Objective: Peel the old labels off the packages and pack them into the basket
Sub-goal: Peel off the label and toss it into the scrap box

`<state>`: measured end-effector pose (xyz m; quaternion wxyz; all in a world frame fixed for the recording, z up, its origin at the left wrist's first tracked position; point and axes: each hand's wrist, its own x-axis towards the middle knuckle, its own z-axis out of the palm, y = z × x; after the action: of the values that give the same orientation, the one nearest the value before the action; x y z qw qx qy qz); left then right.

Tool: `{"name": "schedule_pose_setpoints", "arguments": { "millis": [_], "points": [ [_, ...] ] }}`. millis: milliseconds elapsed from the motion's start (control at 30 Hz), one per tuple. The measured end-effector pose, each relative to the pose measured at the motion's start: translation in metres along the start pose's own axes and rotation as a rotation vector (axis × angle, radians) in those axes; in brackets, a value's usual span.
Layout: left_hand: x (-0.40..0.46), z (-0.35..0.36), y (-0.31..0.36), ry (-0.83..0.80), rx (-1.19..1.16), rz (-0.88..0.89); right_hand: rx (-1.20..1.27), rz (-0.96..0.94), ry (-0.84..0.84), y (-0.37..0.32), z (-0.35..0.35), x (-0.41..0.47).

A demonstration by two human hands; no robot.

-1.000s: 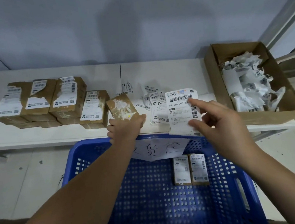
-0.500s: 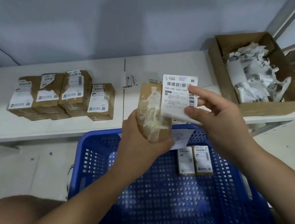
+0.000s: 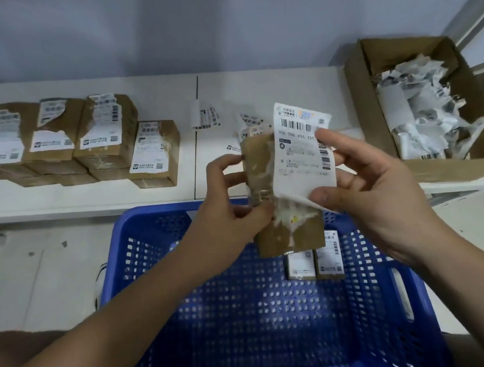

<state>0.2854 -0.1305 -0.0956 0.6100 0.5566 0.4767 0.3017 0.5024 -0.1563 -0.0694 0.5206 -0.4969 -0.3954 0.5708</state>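
Observation:
My left hand (image 3: 230,202) grips a small brown package (image 3: 283,232) by its left edge, upright above the blue basket (image 3: 141,250). Torn white label residue shows on the package's face. My right hand (image 3: 361,184) pinches a white barcode label (image 3: 299,152) between thumb and fingers and holds it against the package's upper right part. Two labelled packages (image 3: 313,260) lie side by side on the basket floor, partly hidden by the held package. Several brown packages (image 3: 64,140) with torn old labels are stacked at the left of the white shelf.
A cardboard box (image 3: 358,85) full of crumpled label scraps stands at the right end of the white shelf (image 3: 176,186). Loose labels (image 3: 205,117) lie on the shelf behind my hands. A grey wall rises behind the shelf.
My left hand lifted the package off the shelf and brought it over the basket. My right hand carried the white label to it and now holds it on the package's face.

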Motion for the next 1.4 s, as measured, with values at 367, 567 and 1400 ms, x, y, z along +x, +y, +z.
{"name": "schedule_pose_setpoints", "arguments": {
  "millis": [367, 567, 1400],
  "points": [
    [0.012, -0.033, 0.011, -0.191, 0.019, 0.024, -0.070, 0.022, -0.115, 0.009, 0.006, -0.006],
    [0.020, -0.028, 0.013, -0.145, -0.300, -0.107, -0.175, -0.015, -0.104, 0.011, 0.008, -0.008],
    [0.023, -0.020, 0.011, -0.054, -0.240, -0.116, -0.245, -0.036, -0.154, 0.022, 0.007, -0.009]
  ]
}}
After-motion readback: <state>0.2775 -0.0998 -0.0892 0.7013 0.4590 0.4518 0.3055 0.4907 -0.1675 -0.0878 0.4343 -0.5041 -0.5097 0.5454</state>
